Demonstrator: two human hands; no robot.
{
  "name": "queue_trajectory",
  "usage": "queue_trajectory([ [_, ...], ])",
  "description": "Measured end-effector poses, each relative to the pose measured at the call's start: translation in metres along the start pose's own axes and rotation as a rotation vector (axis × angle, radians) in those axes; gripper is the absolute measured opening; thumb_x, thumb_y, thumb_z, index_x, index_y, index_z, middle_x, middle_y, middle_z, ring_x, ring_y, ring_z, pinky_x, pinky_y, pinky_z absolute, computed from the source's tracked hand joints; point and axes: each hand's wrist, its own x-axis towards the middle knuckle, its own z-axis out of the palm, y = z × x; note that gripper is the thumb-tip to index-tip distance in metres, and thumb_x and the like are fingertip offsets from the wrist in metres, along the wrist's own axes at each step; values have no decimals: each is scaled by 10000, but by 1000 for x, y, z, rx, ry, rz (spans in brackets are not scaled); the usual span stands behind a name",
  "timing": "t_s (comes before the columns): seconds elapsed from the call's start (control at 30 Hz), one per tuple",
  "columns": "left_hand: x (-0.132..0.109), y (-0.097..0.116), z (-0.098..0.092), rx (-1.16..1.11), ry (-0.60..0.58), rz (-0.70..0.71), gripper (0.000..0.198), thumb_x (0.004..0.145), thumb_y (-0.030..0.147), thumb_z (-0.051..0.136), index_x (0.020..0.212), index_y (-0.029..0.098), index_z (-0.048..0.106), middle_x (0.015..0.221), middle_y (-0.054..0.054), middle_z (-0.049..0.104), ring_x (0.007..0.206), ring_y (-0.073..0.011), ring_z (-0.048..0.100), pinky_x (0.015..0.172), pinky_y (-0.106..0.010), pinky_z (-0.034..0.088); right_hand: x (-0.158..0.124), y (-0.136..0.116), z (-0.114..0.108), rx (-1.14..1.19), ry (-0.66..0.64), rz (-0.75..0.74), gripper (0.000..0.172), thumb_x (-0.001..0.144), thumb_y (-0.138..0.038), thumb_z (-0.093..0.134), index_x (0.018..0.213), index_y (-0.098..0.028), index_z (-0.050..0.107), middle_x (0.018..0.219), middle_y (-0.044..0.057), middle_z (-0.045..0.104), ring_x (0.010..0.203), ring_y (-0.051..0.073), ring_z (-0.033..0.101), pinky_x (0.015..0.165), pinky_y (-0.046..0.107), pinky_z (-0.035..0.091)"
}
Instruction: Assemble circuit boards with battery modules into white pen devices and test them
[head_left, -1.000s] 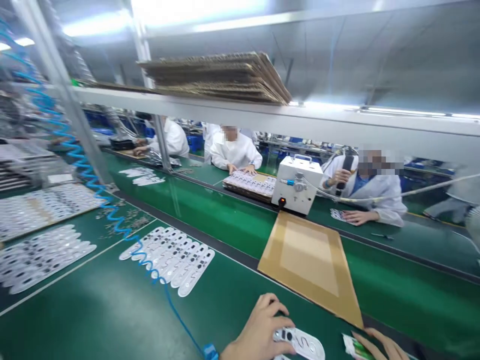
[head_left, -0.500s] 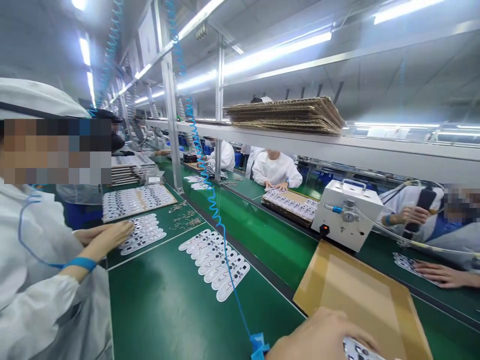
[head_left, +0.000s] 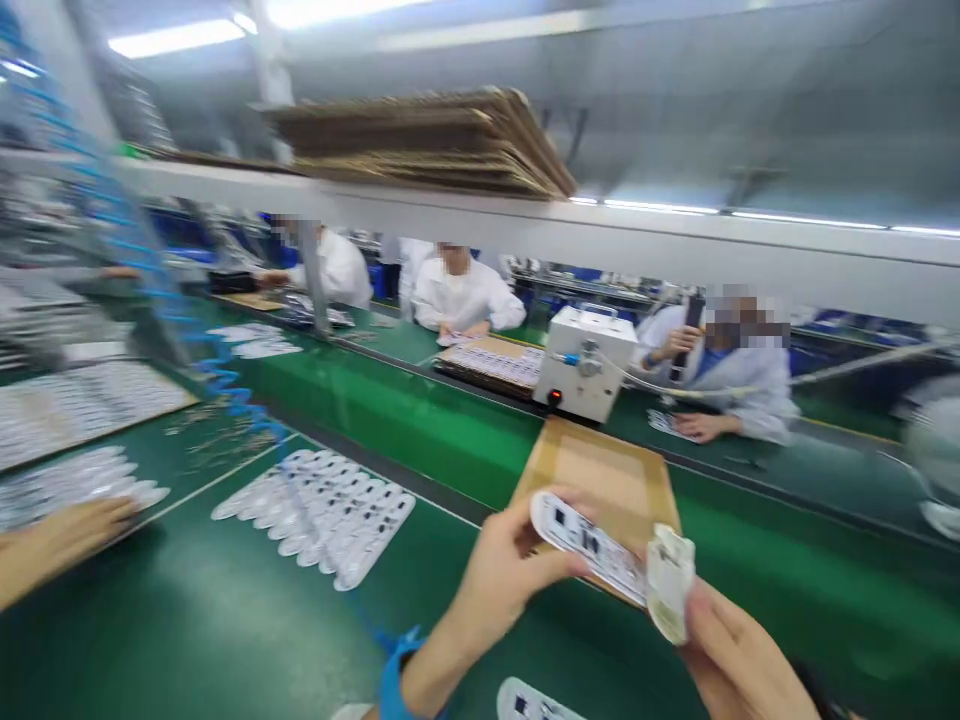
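In my left hand is a long white circuit board with rounded ends and dark components, pinched near its left end and held tilted above the table. My right hand grips a small crumpled-looking white piece with a yellowish lower part, close to the board's right end. I cannot tell whether that piece touches the board. A blue wrist strap circles my left wrist. Below my hands, another white board lies partly in view at the bottom edge.
A row of similar boards lies on the green table. Beyond my hands is a cardboard sheet, with a white machine behind it. A co-worker's hand is at left. Stacked cardboard sits on the overhead shelf.
The view has swung right and down. My left hand now shows more fully, raised with a board in it, and my right hand has come into view holding the white piece.
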Motion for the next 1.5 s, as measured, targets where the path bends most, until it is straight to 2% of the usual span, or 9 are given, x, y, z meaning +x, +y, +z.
queue_trajectory([
  [0.13,3,4,-5,101,5,-27,496,664,216,823,1131,211,654,1042,-29,739,977,-192,676,850,-215,538,-4,-17,13,-300,253,-328,395,746,-534,711,1075,-317,701,1194,37,677,1182,336,557,1104,590,304],
  [0.3,2,0,-3,208,-17,3,475,679,275,827,1122,236,659,1077,-24,731,1014,-197,674,873,-197,541,-1,-17,17,-625,166,-780,311,869,-306,656,1166,-393,626,1094,-59,708,978,167,657,1182,482,194],
  [0.67,-3,6,5,304,70,4,442,589,333,869,981,215,704,1032,-61,736,1000,-293,670,861,-320,567,-1,-25,17,-622,79,-775,408,882,-280,640,1239,-461,563,1110,-51,701,960,181,671,1176,601,101],
  [0.87,-2,3,9,237,204,9,449,580,358,868,961,203,688,950,-39,739,924,-256,684,831,-295,576,-5,-21,33,-767,77,-871,553,860,-233,664,1370,-330,472,1130,20,696,951,204,670,1154,552,264],
  [0.97,2,0,11,232,231,-15,465,628,360,824,1036,208,662,917,-22,736,867,-227,692,783,-278,583,-4,-14,45,-732,106,-801,445,843,-123,566,1280,-202,575,1050,66,715,862,211,677,1113,538,338],
  [1.1,7,-3,9,472,98,-42,509,659,312,775,1138,211,636,988,-36,720,971,-239,646,788,-261,555,0,-9,57,-324,-73,-363,257,840,-279,577,1019,-150,707,863,68,719,777,228,661,839,414,529],
  [1.2,8,-3,8,453,-20,-183,627,726,380,731,1294,210,528,964,-63,724,742,-202,644,496,-210,507,0,-7,62,89,-262,-95,379,842,-469,624,1018,-141,693,755,58,707,715,194,662,694,297,515],
  [1.3,6,0,10,329,-50,-268,677,748,417,720,1346,223,469,905,-62,724,483,-110,510,352,-172,382,-3,-8,65,245,-307,-25,442,801,-513,677,1012,-125,678,732,63,708,678,181,670,702,286,497],
  [1.5,3,6,14,257,-37,-271,633,730,404,741,1298,227,524,723,-4,675,429,-74,427,353,-151,349,-7,-9,68,269,-294,19,442,785,-504,698,1016,-129,663,748,66,715,687,188,676,686,288,486],
])
